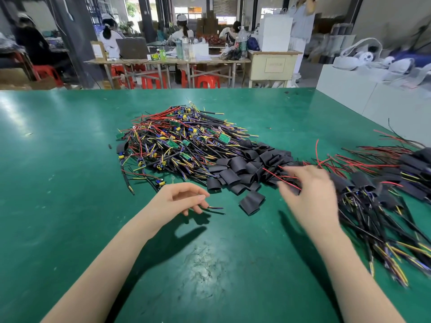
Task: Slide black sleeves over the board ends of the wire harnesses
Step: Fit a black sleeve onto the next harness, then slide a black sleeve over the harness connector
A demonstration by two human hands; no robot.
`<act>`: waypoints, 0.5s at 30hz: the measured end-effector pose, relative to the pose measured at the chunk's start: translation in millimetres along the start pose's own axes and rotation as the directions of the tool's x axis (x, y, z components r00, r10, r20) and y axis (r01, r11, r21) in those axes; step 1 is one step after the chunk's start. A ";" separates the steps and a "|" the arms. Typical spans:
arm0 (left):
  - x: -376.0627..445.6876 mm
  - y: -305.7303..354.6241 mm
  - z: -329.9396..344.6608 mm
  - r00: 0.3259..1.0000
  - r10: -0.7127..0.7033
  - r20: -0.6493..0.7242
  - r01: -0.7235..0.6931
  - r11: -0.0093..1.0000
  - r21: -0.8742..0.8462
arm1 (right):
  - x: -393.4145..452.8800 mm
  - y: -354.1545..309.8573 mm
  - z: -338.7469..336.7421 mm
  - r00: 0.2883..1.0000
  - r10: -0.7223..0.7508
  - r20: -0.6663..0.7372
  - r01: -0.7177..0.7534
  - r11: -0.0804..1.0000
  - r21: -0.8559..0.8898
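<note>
While both forearms reach forward over the green table [70, 159], the two hands sit at different heights of activity. The left hand [179, 199] hovers just above the tabletop, palm turned inward, its fingers loosely curled with the thumb and forefinger close together; a thin wire end [215, 208] pokes out past its fingertips, but whether the fingers actually pinch it cannot be told. The right hand [310, 197] is blurred, palm down, fingers spread and bent over a red wire [283, 179], at the near right edge of the heap of loose black sleeves [247, 169]; the blur hides whether it grips anything.

Just beyond the left hand's fingertips lies the tangled pile of unsleeved harnesses [177, 141], their small green boards showing among red, yellow and black wires. Between the two hands, a single sleeve [251, 202] lies apart from the heap. To the outer side of the right hand, the sleeved harnesses [382, 197] lie bunched, their wire tails running back alongside the right forearm.
</note>
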State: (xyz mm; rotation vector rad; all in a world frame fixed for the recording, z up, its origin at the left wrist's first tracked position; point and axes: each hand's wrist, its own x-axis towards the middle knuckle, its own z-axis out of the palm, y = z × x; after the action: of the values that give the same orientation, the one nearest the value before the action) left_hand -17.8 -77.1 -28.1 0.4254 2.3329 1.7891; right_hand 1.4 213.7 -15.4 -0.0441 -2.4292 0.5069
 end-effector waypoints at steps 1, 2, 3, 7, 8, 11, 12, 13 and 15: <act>0.5 -0.4 -0.6 1.000 0.013 -0.022 -0.013 1.000 0.002 | -4.1 -7.9 6.5 0.995 -0.053 0.087 0.050 0.998 0.035; 1.0 -0.9 -1.3 0.999 0.025 -0.046 -0.025 1.000 0.005 | -8.2 -14.0 13.1 0.982 -0.098 0.163 0.091 0.995 0.048; 1.5 -1.5 -2.1 0.997 0.037 -0.075 -0.036 0.999 0.008 | -11.4 -18.6 19.0 0.966 -0.130 0.221 0.123 0.991 0.049; 3.5 -1.0 -4.6 0.961 0.105 -0.257 -0.093 0.994 0.058 | -15.5 -22.9 28.2 0.936 -0.165 0.310 0.138 0.985 0.107; 4.8 -1.3 -5.0 0.937 0.139 -0.321 -0.104 0.987 0.125 | -15.8 -21.5 28.9 0.928 -0.172 0.332 0.141 0.983 0.117; 10.2 -2.1 -8.4 0.844 0.266 -0.466 -0.062 0.911 0.407 | -15.1 -18.8 28.8 0.897 -0.162 0.412 0.134 0.986 0.098; 12.8 -2.7 -11.2 0.823 0.307 -0.478 -0.044 0.873 0.485 | -14.5 -18.3 28.8 0.891 -0.158 0.426 0.126 0.987 0.102; 16.2 -3.2 -14.5 0.813 0.338 -0.474 -0.024 0.833 0.553 | -14.1 -18.3 29.1 0.889 -0.158 0.429 0.124 0.986 0.108; 24.9 -3.8 -22.1 0.809 0.358 -0.466 0.039 0.759 0.650 | -13.9 -19.0 29.9 0.900 -0.161 0.405 0.123 0.985 0.119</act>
State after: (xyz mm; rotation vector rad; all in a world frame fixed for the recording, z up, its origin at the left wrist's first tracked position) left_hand -48.5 -90.1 -25.0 0.1826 3.4485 1.2174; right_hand -4.0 183.6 -38.0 0.3093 -2.7896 0.6091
